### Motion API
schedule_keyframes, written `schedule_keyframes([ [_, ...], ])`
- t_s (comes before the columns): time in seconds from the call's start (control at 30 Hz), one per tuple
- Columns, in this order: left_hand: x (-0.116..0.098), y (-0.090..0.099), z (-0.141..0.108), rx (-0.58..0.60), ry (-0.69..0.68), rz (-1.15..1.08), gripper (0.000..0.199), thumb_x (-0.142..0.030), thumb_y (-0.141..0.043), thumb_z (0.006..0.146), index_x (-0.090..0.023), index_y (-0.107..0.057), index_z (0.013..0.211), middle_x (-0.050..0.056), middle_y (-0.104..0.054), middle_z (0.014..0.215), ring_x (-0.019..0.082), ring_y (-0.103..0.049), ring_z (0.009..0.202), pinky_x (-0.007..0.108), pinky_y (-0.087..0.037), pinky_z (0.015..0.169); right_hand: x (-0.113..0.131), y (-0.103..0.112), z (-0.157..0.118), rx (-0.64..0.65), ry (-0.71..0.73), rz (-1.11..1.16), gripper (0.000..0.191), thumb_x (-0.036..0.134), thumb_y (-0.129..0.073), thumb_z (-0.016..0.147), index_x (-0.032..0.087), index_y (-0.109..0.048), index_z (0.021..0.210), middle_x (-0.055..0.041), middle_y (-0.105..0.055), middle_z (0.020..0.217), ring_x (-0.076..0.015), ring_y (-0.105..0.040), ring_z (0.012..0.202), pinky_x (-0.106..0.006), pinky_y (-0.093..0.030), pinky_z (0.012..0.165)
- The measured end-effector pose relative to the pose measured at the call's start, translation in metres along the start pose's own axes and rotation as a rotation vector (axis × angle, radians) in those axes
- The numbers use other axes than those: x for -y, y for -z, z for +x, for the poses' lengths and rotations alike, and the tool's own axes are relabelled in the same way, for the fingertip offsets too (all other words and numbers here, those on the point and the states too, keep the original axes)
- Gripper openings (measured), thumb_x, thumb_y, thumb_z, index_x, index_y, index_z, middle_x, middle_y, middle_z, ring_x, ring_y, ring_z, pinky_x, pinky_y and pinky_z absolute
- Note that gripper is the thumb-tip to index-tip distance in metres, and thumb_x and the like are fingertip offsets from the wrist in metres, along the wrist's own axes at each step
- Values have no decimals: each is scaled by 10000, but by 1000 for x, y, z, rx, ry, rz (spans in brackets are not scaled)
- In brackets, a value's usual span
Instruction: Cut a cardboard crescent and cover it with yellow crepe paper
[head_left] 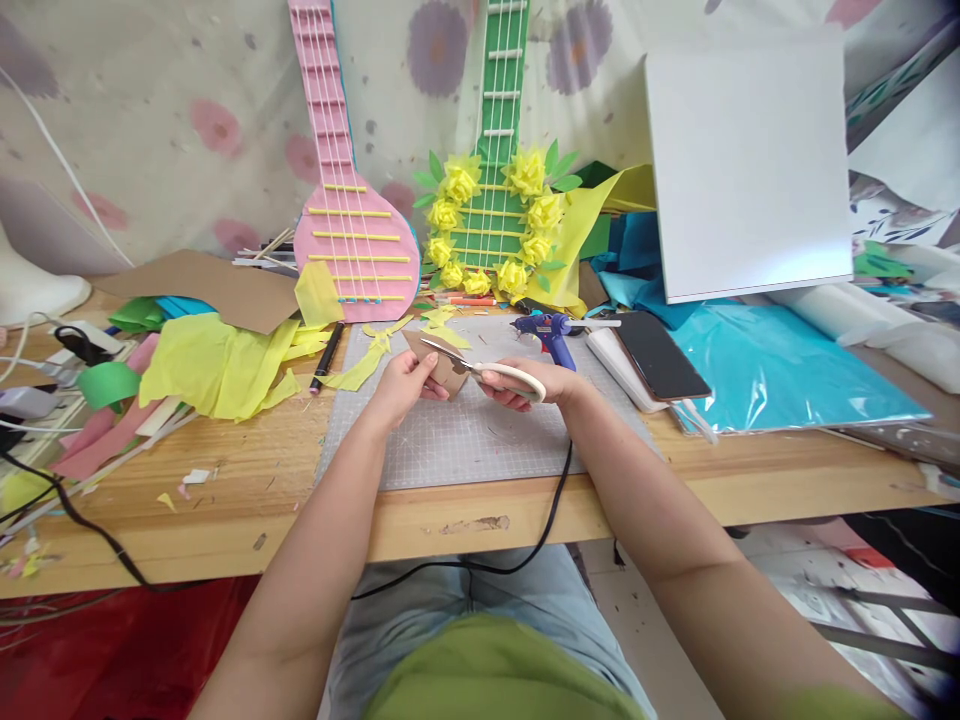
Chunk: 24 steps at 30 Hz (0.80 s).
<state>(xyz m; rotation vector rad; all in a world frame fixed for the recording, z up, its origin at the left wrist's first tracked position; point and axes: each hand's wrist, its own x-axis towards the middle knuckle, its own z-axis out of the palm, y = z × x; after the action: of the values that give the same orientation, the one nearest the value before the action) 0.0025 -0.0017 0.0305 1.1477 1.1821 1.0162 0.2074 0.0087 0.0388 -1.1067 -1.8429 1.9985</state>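
Observation:
A small piece of brown cardboard (448,378) is pinched between the thumb and fingers of my left hand (405,385), above the grey cutting mat (480,450). My right hand (529,382) grips the white handles of a pair of scissors (517,378). The scissor blades point left and lie across the cardboard, close to my left fingertips. A blue glue gun (551,335) rests on the mat just behind my right hand. Yellow paper scraps (364,362) and a black marker (327,358) lie to the left of the cardboard.
A pink paper instrument (360,240) and a green one with yellow flowers (491,225) stand at the back. On the right are a phone (660,355), blue wrapped sheets (787,365) and a white board (750,170). Yellow paper (217,365) and cables (82,520) lie left.

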Motion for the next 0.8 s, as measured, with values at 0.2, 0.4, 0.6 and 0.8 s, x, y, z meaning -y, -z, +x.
schedule_keyframes([
  [0.2,2,1,0,22,0,11,178,-293,-564,791,-131,-510,743,-6,-581,580,101,-552,409,246,-496,452,-5,-2,4,105,63,-2,536,691,-505,683,167,-401,721,74,-327,544,-30,-316,424,-163,-271,376],
  [0.4,-3,-6,-3,79,35,34,111,-224,-522,813,-130,-508,755,-15,-566,582,92,-530,386,246,-491,433,-6,-4,6,153,131,-9,543,707,-429,718,165,-401,729,64,-350,553,-46,-358,449,-189,-314,412],
  [0.6,-4,-3,-2,103,20,36,148,-254,-534,808,-126,-510,737,-18,-557,586,82,-527,398,245,-500,453,-2,-7,3,65,44,43,516,671,-509,699,170,-396,748,77,-325,540,-32,-310,427,-169,-264,381],
  [0.8,-1,0,0,95,5,20,191,-303,-571,783,-125,-511,748,-23,-552,577,81,-523,403,267,-517,479,1,-11,4,5,25,35,537,686,-531,664,168,-404,720,74,-339,531,-29,-314,418,-169,-258,372],
])
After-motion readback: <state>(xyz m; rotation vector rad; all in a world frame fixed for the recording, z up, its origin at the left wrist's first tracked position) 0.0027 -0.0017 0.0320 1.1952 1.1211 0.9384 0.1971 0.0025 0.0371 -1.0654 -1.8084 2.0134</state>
